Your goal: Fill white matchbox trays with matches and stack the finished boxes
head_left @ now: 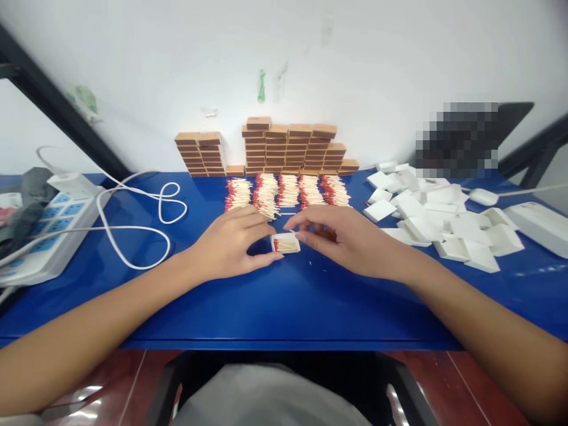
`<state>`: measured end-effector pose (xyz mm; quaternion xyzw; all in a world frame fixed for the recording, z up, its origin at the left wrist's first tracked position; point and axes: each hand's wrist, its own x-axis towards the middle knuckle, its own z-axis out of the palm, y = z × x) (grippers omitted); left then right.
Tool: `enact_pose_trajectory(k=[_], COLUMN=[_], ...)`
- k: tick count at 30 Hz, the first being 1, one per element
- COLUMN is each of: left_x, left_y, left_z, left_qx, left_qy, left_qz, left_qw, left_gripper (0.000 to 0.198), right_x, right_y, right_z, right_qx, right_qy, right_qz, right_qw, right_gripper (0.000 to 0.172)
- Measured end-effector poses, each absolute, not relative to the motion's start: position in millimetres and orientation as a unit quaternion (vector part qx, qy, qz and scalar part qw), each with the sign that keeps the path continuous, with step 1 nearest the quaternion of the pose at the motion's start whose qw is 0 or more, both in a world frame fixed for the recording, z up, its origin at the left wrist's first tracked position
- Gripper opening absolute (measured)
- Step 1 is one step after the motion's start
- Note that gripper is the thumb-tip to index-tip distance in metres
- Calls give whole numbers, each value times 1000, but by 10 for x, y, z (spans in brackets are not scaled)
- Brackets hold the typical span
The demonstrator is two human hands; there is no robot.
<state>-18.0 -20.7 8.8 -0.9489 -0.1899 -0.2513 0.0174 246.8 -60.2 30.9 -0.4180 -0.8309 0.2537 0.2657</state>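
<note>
A small white matchbox tray [290, 251] lies on the blue table in front of me, with a few red-headed matches [286, 245] inside it. My left hand [237, 242] holds the tray at its left end, thumb along the near side and index finger at the far corner. At the tray's right end is my right hand [344, 236], its thumb by the far right corner and its index fingertip just beyond the far edge. Those two fingertips are apart, and I see nothing between them. Beyond my hands, several heaps of matches [289, 190] lie in a row.
Brown matchboxes [275, 148] stand stacked against the wall. Many white trays [426, 207] are piled on the right, near a white case [539, 225] and a dark screen [510, 127]. On the left are a power strip [57, 222] and a looped white cable [133, 266].
</note>
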Motion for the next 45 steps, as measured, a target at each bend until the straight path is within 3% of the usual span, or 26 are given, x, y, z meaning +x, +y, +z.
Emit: enact_pose_trajectory(k=[7,14,23,29,45], left_x=[-181,-189,-181,-172,-173], left_y=[-211,-207,-214,-218,-217], left_z=[88,84,86,92,96], left_qx=[-948,-948,-948,-948,-950], left_qy=[-192,-202,-199,-192,-194], left_qz=[-254,-244,-248,-251,-243], left_qw=[18,16,23,24,22], left_gripper=[28,28,31,29,28], right_x=[2348,2330,2384,2396,2418], right_y=[-587,-555,-552,-579,-575], right_z=[222,148,98,77,121], right_qx=[-444,-454,-452,-426,-420], right_qy=[-752,-748,-823,-847,-870], right_qz=[337,352,234,186,164], right_qw=[351,333,251,257,198], right_gripper=[14,17,9,12,13])
